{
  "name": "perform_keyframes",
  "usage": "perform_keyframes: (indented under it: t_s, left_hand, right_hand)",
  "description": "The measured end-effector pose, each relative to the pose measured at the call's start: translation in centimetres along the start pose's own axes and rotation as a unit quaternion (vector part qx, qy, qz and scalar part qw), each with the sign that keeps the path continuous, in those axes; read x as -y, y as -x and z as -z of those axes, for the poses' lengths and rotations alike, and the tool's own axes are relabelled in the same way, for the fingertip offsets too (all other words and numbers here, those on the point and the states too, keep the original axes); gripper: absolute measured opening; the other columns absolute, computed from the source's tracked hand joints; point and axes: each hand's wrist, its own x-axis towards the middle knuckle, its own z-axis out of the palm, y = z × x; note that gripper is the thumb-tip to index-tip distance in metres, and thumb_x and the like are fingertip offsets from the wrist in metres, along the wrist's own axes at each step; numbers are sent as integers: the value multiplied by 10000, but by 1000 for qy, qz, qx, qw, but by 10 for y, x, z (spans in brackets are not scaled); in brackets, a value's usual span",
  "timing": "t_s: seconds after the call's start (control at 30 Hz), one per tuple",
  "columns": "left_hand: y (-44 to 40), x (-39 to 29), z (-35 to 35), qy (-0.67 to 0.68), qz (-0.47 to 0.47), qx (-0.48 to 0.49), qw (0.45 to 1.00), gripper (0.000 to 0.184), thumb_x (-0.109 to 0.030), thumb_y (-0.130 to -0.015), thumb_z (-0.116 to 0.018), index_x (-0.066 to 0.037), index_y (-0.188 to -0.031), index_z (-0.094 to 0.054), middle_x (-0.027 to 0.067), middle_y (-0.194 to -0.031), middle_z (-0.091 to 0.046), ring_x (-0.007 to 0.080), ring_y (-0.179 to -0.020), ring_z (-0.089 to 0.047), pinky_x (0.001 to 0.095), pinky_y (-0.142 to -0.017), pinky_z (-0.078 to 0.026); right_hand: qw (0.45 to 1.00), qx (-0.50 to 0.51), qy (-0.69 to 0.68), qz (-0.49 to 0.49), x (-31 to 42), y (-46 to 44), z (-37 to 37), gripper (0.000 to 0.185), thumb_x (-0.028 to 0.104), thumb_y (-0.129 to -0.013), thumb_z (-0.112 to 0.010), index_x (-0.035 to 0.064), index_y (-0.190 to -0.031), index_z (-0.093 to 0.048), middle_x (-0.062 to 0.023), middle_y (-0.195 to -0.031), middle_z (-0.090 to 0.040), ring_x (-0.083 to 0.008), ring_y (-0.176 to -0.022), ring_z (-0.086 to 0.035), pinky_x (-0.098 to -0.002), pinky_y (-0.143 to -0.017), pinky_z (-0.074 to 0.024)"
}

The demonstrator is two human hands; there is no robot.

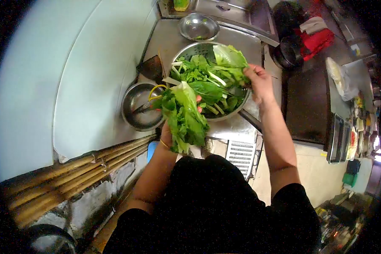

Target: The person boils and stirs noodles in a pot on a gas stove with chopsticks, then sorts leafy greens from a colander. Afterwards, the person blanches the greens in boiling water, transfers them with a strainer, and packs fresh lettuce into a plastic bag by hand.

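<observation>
Colander (205,48) heaped with leafy greens (207,90). Left hand (167,132) grips a bunch (182,116) over the colander's near-left edge; right hand (260,80) has fingers closed on leaves at its right rim. From my remote post, I'd watch for shedding: the bunch hangs loose outside the rim. Bowl (134,95) left of the colander holds a yellow-handled tool (144,107); swinging the bunch leftward could snag it.

A hand could pass over the grey metal counter (224,131) before the perforated steel colander (204,48); a dark straight handle (250,120) obstructs right, a round steel bowl (133,95) left.
</observation>
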Motion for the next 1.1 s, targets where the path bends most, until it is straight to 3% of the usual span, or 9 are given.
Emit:
perform_keyframes:
  t_s: [0.27, 0.4, 0.57, 0.63, 0.73, 0.8, 0.9, 1.0, 1.1]
  left_hand:
    - [-6, 7, 2, 38, 25, 25, 999, 679, -384, -876, -553, -72, -1401, -257, 203, -1394, -334, 297, -1133, -516, 451, -870, -497]
    - [0, 8, -5, 49, 13, 5, 999, 661, -368, -878, -552, -74, -1399, -269, 195, -1400, -329, 295, -1089, -545, 452, -890, -479]
    - [7, 11, 9, -15, 21, -102, 994, 466, -271, -885, -541, -59, -1284, -425, 131, -1214, -519, 243, -996, -581, 389, -856, -486]
    - [8, 10, 16, -51, 33, -164, 985, 355, -240, -887, -522, -33, -1174, -501, 82, -1049, -598, 204, -952, -590, 347, -825, -491]
    - [1, 18, 27, -104, -59, -206, 971, 375, -263, -897, -498, -28, -1189, -488, 84, -1095, -580, 202, -965, -583, 337, -831, -488]
    - [11, 19, 32, -90, -92, -192, 973, 428, -338, -912, -462, -56, -1234, -458, 90, -1193, -533, 225, -1065, -533, 353, -908, -450]
    - [30, 17, 51, -89, -98, -193, 972, 626, -555, -909, -333, -64, -1290, -408, 113, -1266, -484, 264, -1153, -478, 391, -984, -393]
    - [44, 16, 35, -25, -120, -59, 991, 646, -567, -886, -396, -72, -1302, -397, 115, -1279, -472, 267, -1165, -468, 400, -992, -384]
    - [49, 8, 14, -63, -34, -232, 970, 524, -449, -846, -547, -75, -1208, -486, 92, -1161, -552, 239, -1050, -540, 384, -918, -437]
  right_hand:
    - [979, -5, -199, -51, -34, 47, -32, 163, 92, -806, -602, 65, -967, -594, -18, -887, -605, -130, -796, -552, -267, -681, -467]
    - [987, -78, -138, 9, -45, 23, -18, 151, 59, -795, -595, 21, -940, -612, -39, -845, -626, -129, -723, -556, -256, -683, -457]
    - [969, -86, 101, 208, -37, 38, -23, 149, 65, -822, -598, -13, -949, -603, -68, -912, -631, -106, -815, -550, -238, -718, -444]
    - [928, -55, 180, 321, -24, 70, -51, 155, 54, -788, -606, 22, -939, -603, -120, -1004, -632, -210, -938, -586, -302, -832, -451]
    - [815, 83, 299, 489, -39, 101, -75, 213, 81, -712, -646, 67, -921, -606, -149, -1108, -596, -338, -1082, -544, -443, -941, -413]
    - [776, 143, 372, 489, -57, 131, -92, 240, 135, -688, -672, 90, -915, -609, -119, -1203, -548, -348, -1154, -482, -494, -980, -364]
    - [807, 195, 366, 420, -62, 153, -107, 223, 107, -668, -669, 90, -881, -609, -112, -1231, -540, -335, -1163, -487, -481, -988, -352]
    - [789, 234, 388, 414, -56, 156, -108, 224, 141, -677, -671, 90, -884, -602, -107, -1241, -532, -329, -1175, -475, -479, -1000, -333]
    - [771, 282, 414, 395, -55, 156, -107, 253, 272, -719, -659, 97, -891, -600, -114, -1257, -509, -336, -1188, -448, -491, -1013, -307]
